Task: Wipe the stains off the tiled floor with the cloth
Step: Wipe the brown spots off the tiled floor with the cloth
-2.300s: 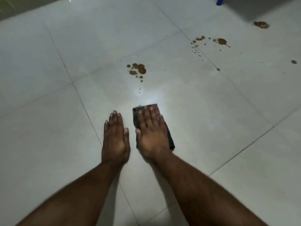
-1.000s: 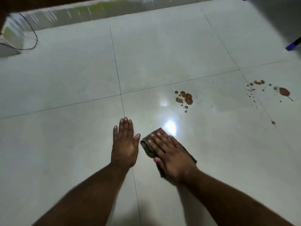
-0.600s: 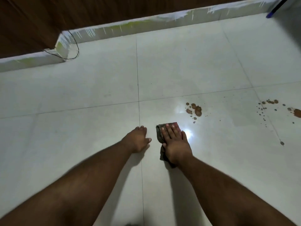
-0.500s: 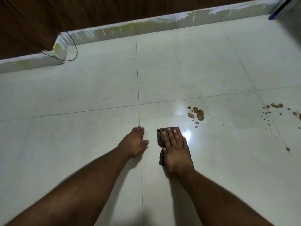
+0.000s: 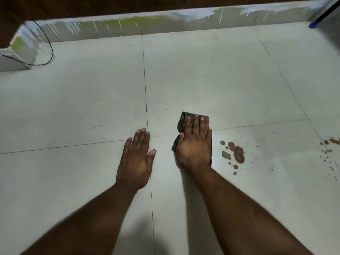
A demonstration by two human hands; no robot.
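The cloth (image 5: 183, 120) lies flat on the floor (image 5: 220, 80), pinned under the right hand (image 5: 195, 144), fingers straight and pressing, no clenched grip. It straddles the grout line just left of the nearest stain (image 5: 234, 152), close but not touching it. Half a second ago the cloth sat below that brown cluster; now it is level with it and reaches above it, so the hand has pushed forward. The left hand (image 5: 137, 161) is flat again, palm down, fingers released and spread on the tile beside the grout crossing; moments ago it was turned inward. A second spatter (image 5: 331, 141) shows at the right edge, well apart from the cloth. Ahead lies bare tile up to the paint-streaked skirting (image 5: 165, 24). A black cable (image 5: 49, 52) loops at the far-left corner, and a blue-tipped object (image 5: 314, 23) rests far right. Both are well clear of the hands.
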